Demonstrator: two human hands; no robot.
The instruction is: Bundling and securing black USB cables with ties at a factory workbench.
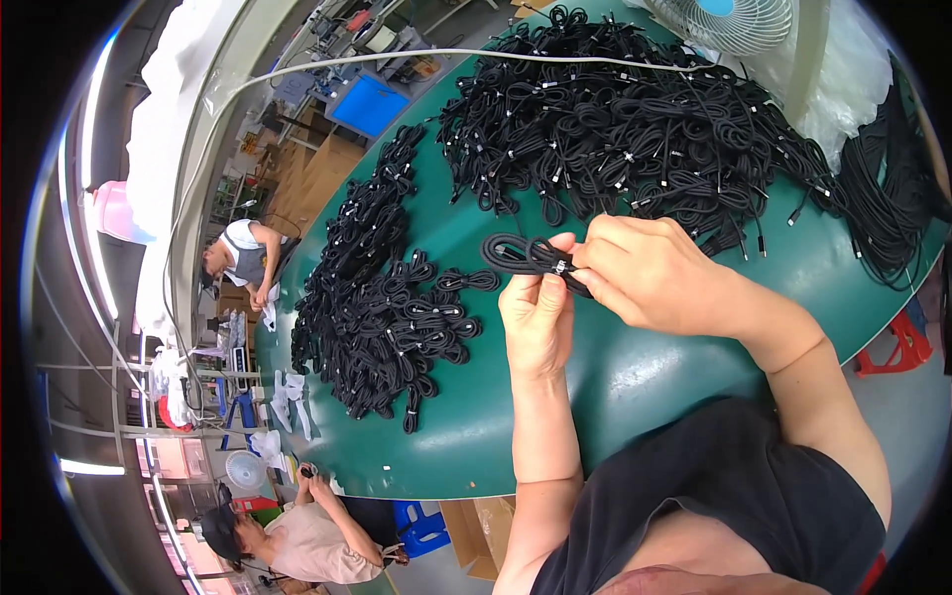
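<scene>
A coiled black cable (509,254) is held up over the green table between my two hands. My left hand (536,322) pinches the coil from below, with its thumb pressed against the strands. From the right, my right hand (650,276) has its fingers closed on the same coil near a small white piece around its middle; I cannot tell whether that is a tie or a plug. Behind my hands spreads a big heap of black cables (615,129) with shiny plug ends. Further left lies a pile of bundled cables (387,327).
The green table (446,456) has a curved edge. A fan (729,20) and clear plastic sheeting (853,69) stand at the far right, beside long hanging cables (883,188). Two co-workers (307,540) (243,253) sit along the left side. A red stool (897,347) is at right.
</scene>
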